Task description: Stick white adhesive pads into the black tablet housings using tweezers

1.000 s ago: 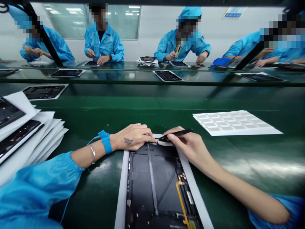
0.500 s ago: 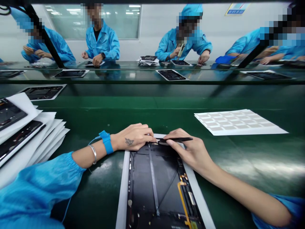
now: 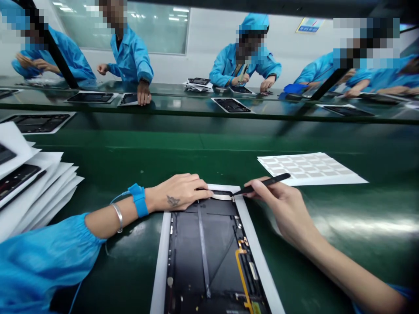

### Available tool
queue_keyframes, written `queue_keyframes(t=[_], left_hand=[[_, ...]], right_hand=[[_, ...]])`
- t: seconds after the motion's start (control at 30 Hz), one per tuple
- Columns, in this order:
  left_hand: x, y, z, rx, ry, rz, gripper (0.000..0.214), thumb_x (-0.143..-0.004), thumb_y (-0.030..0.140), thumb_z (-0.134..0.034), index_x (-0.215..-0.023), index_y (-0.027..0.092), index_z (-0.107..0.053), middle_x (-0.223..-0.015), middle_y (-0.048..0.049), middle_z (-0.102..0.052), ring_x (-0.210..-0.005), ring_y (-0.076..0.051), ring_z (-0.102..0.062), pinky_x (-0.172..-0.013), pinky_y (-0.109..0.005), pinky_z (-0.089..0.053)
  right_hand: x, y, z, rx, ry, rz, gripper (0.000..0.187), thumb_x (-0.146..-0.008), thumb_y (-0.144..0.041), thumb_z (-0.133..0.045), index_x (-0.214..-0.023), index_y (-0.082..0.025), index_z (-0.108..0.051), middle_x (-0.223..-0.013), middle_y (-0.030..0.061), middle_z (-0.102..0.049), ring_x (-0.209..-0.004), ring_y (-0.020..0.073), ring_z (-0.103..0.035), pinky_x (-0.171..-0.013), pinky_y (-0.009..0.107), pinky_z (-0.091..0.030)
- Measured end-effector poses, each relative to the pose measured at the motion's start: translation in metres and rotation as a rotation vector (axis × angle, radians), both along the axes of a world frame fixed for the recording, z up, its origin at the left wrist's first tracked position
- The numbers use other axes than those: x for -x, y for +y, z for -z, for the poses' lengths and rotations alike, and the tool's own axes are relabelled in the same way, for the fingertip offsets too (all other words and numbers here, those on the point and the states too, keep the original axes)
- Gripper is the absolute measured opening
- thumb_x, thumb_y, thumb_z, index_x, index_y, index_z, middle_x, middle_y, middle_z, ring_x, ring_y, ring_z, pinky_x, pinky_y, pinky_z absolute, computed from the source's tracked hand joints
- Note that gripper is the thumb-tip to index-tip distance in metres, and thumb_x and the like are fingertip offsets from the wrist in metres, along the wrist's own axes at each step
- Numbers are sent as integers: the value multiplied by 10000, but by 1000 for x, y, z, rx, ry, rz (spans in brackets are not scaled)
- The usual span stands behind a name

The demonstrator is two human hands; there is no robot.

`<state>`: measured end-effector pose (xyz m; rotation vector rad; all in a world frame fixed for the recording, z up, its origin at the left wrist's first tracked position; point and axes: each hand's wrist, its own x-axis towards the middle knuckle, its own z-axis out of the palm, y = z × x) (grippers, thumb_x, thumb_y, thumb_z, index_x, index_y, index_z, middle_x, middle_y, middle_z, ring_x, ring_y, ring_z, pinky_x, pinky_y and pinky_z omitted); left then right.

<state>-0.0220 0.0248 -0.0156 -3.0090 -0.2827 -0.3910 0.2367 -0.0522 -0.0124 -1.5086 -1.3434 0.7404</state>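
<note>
An opened tablet housing (image 3: 203, 257) with a dark inner back, a grey strip and a yellow flex cable lies on a white sheet (image 3: 160, 261). My left hand (image 3: 180, 192) presses its fingers on the tablet's top edge, close to a curved white piece (image 3: 221, 196). My right hand (image 3: 281, 209) pinches black tweezers (image 3: 265, 183), with their tip just above the top edge of the tablet. A blue wrist strap (image 3: 139, 199) and a silver bangle (image 3: 118, 216) circle my left wrist.
A stack of tablets on white sheets (image 3: 29, 183) lies at the left of the green conveyor belt (image 3: 343, 209). A white sheet of pale pads (image 3: 309, 168) lies at the right. Beyond a long shelf, several people in blue smocks work on similar tablets.
My right hand and the tweezers have moved right, drawing the tip back from the curved white piece. My left hand stays on the tablet's edge, and the whole view has shifted slightly.
</note>
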Motion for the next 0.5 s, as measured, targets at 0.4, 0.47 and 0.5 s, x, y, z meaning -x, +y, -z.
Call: queue_keyframes(t=[0.4,0.47,0.5], left_hand=[[1,1,-3,-34,25,8,326,-989,125,-397,-1238,191,-598,-1131,-80,-635,-884,-181,-554,-747,-305,-453],[1,1,-4,-34,42,2,335,-995,129,-385,-1250,196,-592,-1141,-83,-634,-893,-181,-555,-753,-302,-449],[1,0,-4,-34,50,-2,337,-998,132,-379,-1252,199,-590,-1145,-86,-634,-895,-180,-555,-755,-301,-448]], right_hand=[[3,3,8,115,246,17,393,-688,-584,-778,-724,-196,-724,-686,36,-658,-656,165,-613,-630,280,-550],[4,1,7,95,248,21,375,-703,-569,-774,-726,-197,-727,-678,29,-655,-655,160,-609,-651,278,-547],[4,0,7,90,249,23,372,-707,-566,-773,-726,-198,-726,-674,27,-653,-653,159,-608,-656,279,-546]])
